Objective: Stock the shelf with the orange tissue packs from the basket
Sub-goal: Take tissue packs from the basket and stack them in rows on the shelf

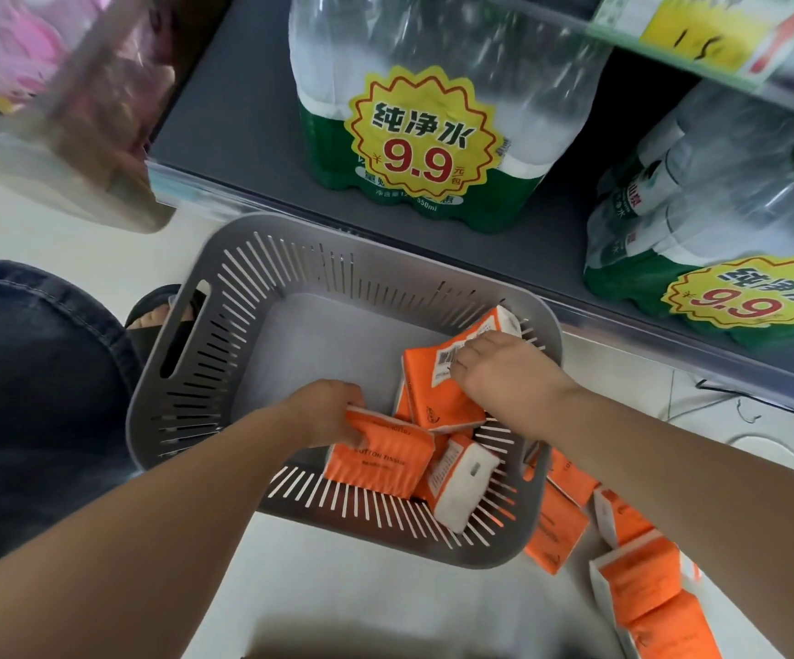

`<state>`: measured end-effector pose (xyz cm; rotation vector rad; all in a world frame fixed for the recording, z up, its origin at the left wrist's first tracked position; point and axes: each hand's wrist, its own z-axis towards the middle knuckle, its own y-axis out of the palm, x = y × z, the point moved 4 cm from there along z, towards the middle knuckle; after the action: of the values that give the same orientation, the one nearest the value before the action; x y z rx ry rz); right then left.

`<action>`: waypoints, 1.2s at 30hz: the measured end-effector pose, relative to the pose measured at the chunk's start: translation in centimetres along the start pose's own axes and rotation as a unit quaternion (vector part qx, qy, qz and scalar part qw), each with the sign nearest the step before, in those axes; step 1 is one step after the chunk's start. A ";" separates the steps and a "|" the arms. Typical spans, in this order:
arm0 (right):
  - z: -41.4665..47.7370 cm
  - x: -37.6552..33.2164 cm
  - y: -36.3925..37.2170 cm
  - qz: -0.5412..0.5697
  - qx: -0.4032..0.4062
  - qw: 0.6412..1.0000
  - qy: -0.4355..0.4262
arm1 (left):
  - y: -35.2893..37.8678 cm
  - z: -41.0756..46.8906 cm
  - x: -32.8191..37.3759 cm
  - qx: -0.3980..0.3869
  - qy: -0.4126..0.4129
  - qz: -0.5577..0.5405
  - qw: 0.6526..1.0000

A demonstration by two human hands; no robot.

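Both arms reach down into the grey basket (186, 373) on the floor. The left hand (333, 411) curls its fingers around one orange tissue pack (381, 461) near the basket's near edge. The right hand (495, 368) grips another pack (438, 397) by the right edge.

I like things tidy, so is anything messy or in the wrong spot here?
Yes. Several orange tissue packs lie scattered on the floor, outside the basket on its right side. Those inside the basket are jumbled at different angles, not stacked.
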<state>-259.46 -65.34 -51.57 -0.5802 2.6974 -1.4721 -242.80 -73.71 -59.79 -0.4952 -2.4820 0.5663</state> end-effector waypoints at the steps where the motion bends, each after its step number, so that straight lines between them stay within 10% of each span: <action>1: -0.2 0.2 -0.5 0.031 0.010 0.999 0.017 | -0.2 -0.3 0.0 0.004 -0.006 -0.003 1.000; 8: -2.6 2.6 -2.5 0.377 0.117 0.895 0.207 | -3.3 -2.9 1.1 0.041 -0.026 -0.063 0.997; 18: -7.6 4.1 -4.3 0.785 0.231 0.463 0.341 | -7.9 -7.3 3.3 0.095 -0.011 -0.252 0.963; 31: -15.0 2.7 -11.1 0.909 0.314 0.109 0.249 | -11.5 -14.9 10.8 0.143 0.037 -0.510 0.848; 36: -16.7 2.2 -13.6 0.903 0.365 0.063 0.219 | -12.7 -17.8 15.0 0.141 0.088 -0.607 0.778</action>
<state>-260.34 -59.13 -30.82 2.3119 0.1373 -1.0034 -247.18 -72.53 -33.61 1.0796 -1.9200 0.2791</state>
